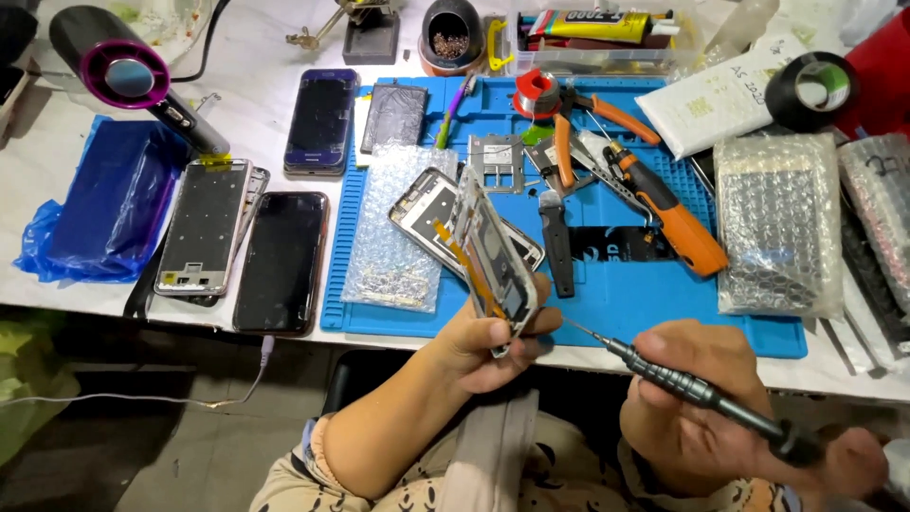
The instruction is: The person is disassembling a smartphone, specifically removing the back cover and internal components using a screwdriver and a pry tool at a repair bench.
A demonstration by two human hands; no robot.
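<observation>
My left hand grips the lower end of an opened phone frame, held on edge and tilted away over the front of the blue work mat. An orange flex strip runs along the frame's inside. My right hand holds a dark grey precision screwdriver, its thin tip pointing left toward the bottom of the frame, just short of it. Another opened phone body lies on the mat behind the held frame.
On the mat lie a bubble-wrap sheet, orange-handled pliers, an orange power tool and a black pry tool. Left of it sit a dark phone, a silver frame, a blue bag and a hair dryer. Bubble-wrapped packs are at right.
</observation>
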